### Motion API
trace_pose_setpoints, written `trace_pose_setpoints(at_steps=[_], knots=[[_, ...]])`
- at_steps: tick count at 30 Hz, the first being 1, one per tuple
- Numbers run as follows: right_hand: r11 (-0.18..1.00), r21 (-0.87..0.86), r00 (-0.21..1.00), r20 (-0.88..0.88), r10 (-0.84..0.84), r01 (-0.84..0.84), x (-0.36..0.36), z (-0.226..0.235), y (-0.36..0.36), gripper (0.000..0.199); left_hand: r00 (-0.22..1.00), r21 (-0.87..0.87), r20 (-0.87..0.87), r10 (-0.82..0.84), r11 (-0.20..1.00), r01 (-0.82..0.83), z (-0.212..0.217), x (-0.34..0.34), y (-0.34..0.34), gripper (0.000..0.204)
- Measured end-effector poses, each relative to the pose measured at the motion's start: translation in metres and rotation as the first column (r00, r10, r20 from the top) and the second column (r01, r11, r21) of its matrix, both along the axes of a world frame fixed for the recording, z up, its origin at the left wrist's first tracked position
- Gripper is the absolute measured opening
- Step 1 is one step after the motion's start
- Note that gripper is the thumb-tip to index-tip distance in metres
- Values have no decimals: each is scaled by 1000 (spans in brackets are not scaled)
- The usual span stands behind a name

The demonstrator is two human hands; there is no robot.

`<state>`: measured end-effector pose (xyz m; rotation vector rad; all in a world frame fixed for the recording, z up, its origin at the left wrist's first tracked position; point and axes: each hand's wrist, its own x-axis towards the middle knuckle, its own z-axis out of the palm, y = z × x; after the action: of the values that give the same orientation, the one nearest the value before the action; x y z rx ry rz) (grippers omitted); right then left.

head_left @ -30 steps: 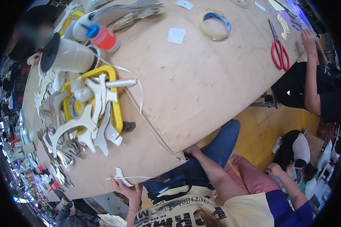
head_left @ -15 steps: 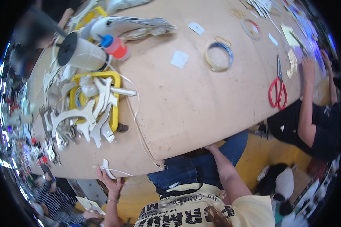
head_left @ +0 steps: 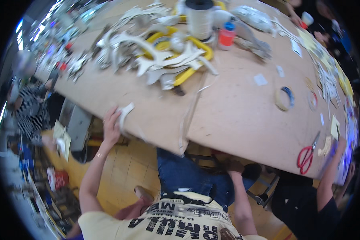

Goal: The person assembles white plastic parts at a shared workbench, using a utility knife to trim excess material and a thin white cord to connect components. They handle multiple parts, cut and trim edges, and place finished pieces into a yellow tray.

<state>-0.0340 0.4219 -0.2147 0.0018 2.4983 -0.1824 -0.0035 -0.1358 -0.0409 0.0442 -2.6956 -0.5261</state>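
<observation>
My left hand [head_left: 112,122] is at the table's near left edge. Its fingers are closed against a small curved white cut-out piece [head_left: 126,111], which lies over the edge; blur hides the exact grip. A thin white cord runs along the table edge beside it. Below the tabletop, over my lap, is my right hand [head_left: 233,166]; its fingers are in shadow and I cannot make out what they touch. Farther up the table, a yellow tray [head_left: 206,49] bears a heap of white branching cut-outs [head_left: 164,62].
A white cord spool [head_left: 199,20] and a red bottle with a blue cap [head_left: 227,37] stand behind the tray. Rolled tape [head_left: 284,99] and red-handled scissors [head_left: 305,159] lie to the right. A co-worker's arm [head_left: 331,170] rests at the right edge; another person [head_left: 32,108] is at far left.
The view has swung left, so the table things sit farther right in the picture. My left hand stays with the white piece at the table edge. My right hand remains below the tabletop.
</observation>
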Motion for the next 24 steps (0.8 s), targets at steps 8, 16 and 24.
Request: trace_pose_setpoints(at_steps=[8, 16, 24], knots=[[872, -391, 954, -59, 296, -294, 21, 224, -63, 34, 748, 314, -190, 636, 761, -568, 2, -17, 56, 48], [665, -334, 617, -749, 243, -668, -3, 241, -234, 41, 506, 406, -124, 854, 509, -760, -4, -32, 77, 70], [606, -91, 477, -712, 515, -790, -2, 208, -230, 57, 631, 598, 55, 774, 481, -641, 19, 0, 94, 48]])
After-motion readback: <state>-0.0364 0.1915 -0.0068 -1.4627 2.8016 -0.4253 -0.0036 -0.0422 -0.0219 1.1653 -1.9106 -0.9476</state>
